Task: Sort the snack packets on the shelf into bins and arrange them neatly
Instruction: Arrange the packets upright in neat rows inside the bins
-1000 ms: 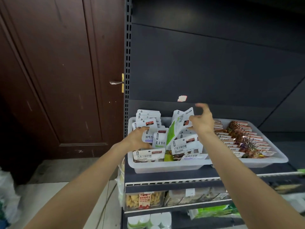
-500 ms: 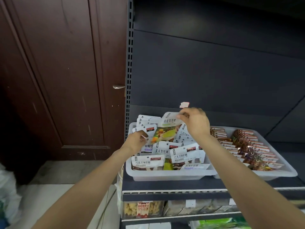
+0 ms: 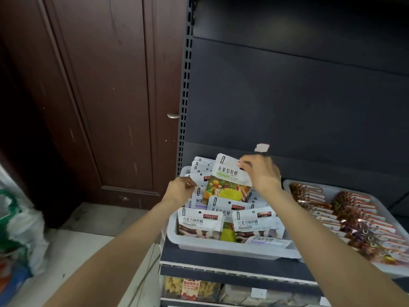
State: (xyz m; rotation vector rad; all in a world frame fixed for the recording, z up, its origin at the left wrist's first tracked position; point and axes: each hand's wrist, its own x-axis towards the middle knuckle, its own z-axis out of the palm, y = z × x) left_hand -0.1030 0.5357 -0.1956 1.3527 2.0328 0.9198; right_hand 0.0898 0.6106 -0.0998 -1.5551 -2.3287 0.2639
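A white bin (image 3: 221, 248) on the dark shelf holds several white snack packets standing in rows. My right hand (image 3: 261, 173) pinches the top corner of a white and green candy packet (image 3: 228, 180) and holds it upright above the bin's middle. My left hand (image 3: 180, 190) rests at the bin's left side, its fingers gripping the top of a white and purple packet (image 3: 199, 201) in the left row. Two chocolate candy packets (image 3: 199, 222) stand at the front of the bin.
A second white bin (image 3: 394, 271) to the right holds rows of brown and orange packets (image 3: 354, 216). A dark shelf back panel (image 3: 287, 96) rises behind. A brown door (image 3: 99, 85) stands left, bags (image 3: 17, 229) lie on the floor, lower shelves (image 3: 221, 291) carry more snacks.
My right hand has turned the green packet from edge-on to facing me and lifted it upright above the bin. My left hand stayed at the left row. The view shifted closer.
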